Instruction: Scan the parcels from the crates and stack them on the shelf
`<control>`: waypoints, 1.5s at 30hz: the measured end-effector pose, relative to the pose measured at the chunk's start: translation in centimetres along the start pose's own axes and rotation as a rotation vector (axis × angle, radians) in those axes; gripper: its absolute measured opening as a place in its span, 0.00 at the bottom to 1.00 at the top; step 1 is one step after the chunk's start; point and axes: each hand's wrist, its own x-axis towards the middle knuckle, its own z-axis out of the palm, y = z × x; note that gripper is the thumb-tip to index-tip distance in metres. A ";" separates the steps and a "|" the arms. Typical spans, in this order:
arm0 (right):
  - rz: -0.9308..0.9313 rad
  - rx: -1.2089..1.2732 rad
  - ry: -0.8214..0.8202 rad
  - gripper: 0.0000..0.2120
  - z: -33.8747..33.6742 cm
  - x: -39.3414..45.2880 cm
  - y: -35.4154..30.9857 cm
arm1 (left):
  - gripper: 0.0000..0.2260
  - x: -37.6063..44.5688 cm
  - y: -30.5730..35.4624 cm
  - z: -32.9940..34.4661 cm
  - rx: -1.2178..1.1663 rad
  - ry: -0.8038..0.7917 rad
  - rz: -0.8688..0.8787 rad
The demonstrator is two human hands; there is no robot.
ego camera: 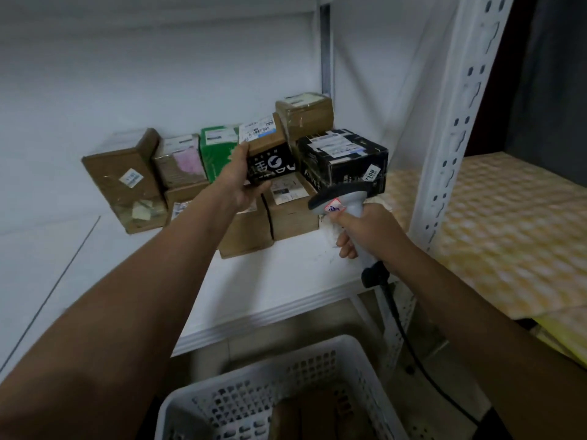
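White metal shelf (286, 281) ahead: left hand (236, 182) grips brown-and-black cardboard parcel (268, 154) at two o'clock; right hand (365, 230) clutches grey handheld scanner (336, 201).

The left hand (239, 179) covers the near left corner of the brown-and-black parcel (270, 154), and its fingertips are out of sight behind it. The right hand (365, 230) hides most of the scanner (336, 201) grip. The crate (263, 395) is cut off by the bottom edge and blurred; its brown contents cannot be made out. Label print on the stacked parcels is too small to read.
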 end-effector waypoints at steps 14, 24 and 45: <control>-0.015 0.000 -0.105 0.17 0.4 1.9 1.7 | 0.09 7.5 -0.3 4.0 0.071 0.130 0.072; 0.022 0.014 -0.136 0.17 1.0 2.3 2.8 | 0.31 9.4 -3.3 1.9 1.339 0.145 0.639; 0.058 0.020 -0.193 0.18 2.2 1.7 3.1 | 0.28 12.6 -2.2 2.4 1.679 -0.059 0.474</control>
